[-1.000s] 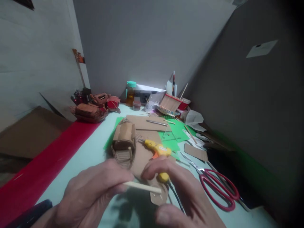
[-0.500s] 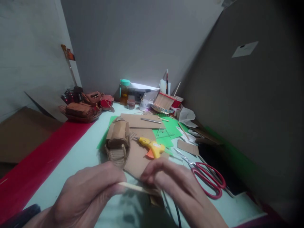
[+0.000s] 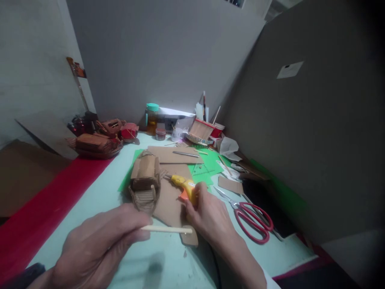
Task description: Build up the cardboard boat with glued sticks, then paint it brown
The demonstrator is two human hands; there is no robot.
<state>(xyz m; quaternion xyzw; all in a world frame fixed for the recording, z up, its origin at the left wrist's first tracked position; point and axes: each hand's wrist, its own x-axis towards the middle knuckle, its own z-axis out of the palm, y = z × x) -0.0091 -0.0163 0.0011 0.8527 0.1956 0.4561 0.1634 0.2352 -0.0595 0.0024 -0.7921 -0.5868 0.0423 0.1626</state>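
My left hand (image 3: 105,241) pinches a thin wooden stick (image 3: 164,229) that points to the right. The stick's far end overlaps a small rounded cardboard piece (image 3: 190,239); whether the two are joined I cannot tell. My right hand (image 3: 207,208) is closed round the handle of a yellow hot glue gun (image 3: 182,182) with an orange trigger. The gun's nozzle points left, over a cardboard sheet (image 3: 168,204). Just left of the nozzle sits a cardboard model boat (image 3: 145,172) with a rounded cabin roof.
Red-handled scissors (image 3: 254,220) lie right of my right hand. Green paper (image 3: 210,160) and a metal-coloured tool (image 3: 185,154) are farther back. Finished-looking brown boats (image 3: 93,144) stand at the back left, a teal-lidded bottle (image 3: 152,120) behind. A dark cord runs beneath my right forearm.
My right hand has left the stick's end and closed on the glue gun's handle. My left hand still holds the stick, now more level. The view has shifted slightly.
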